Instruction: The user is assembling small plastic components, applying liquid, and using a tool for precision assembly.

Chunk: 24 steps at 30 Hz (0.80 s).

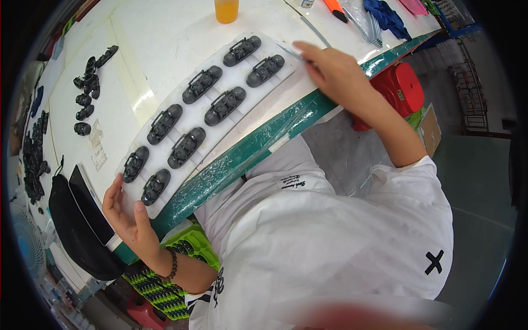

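Observation:
A long white board (212, 127) lies along the table's near edge, bearing several dark grey, rounded oblong moulded pieces (225, 105) in two rows. My left hand (131, 220) grips the board's left end, its thumb on the near side and fingers round the far corner. Beyond the right end, my right hand (335, 71) is closed on a thin, pale, pointed tool (289, 49). The tool's tip reaches toward the board's far right corner. Its exact kind is too small to make out.
An orange-filled cup (226, 10) stands past the board. Loose dark pieces (83, 113) lie to the left, near a black pouch (74, 231) and a flat dark-screened device (91, 203). Green trays (165, 286) sit below the table, and a red stool (399, 91) stands to the right.

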Available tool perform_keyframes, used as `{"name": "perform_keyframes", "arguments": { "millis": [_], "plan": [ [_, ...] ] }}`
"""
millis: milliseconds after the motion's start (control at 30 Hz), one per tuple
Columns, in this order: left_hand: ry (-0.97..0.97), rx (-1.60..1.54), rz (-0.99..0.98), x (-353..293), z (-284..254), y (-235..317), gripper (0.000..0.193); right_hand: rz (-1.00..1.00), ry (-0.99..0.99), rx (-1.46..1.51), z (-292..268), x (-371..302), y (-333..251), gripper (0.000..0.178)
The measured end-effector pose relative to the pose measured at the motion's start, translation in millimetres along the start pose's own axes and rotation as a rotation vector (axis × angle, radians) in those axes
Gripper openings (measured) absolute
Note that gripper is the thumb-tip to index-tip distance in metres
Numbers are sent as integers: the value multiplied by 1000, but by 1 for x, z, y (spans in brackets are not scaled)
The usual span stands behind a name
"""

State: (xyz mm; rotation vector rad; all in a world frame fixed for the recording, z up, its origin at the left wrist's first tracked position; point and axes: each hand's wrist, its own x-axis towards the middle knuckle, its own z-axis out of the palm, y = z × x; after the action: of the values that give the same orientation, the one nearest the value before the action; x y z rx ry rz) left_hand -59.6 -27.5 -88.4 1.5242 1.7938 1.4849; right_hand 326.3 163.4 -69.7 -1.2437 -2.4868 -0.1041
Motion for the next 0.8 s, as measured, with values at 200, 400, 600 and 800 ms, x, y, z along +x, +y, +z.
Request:
{"name": "perform_keyframes", "arguments": {
  "millis": [200,400,600,800],
  "plan": [
    [-5,59,28,0,-1,0,48,206,-169,152,-31,10,17,56],
    [-64,156,82,4,-4,2,52,348,-316,1407,-45,25,-11,81],
    [-23,395,277,4,-5,3,42,-110,-206,1652,-24,61,-52,80],
    [90,349,373,7,3,-7,36,-688,-269,975,-1,129,-130,56]
  ]
}}
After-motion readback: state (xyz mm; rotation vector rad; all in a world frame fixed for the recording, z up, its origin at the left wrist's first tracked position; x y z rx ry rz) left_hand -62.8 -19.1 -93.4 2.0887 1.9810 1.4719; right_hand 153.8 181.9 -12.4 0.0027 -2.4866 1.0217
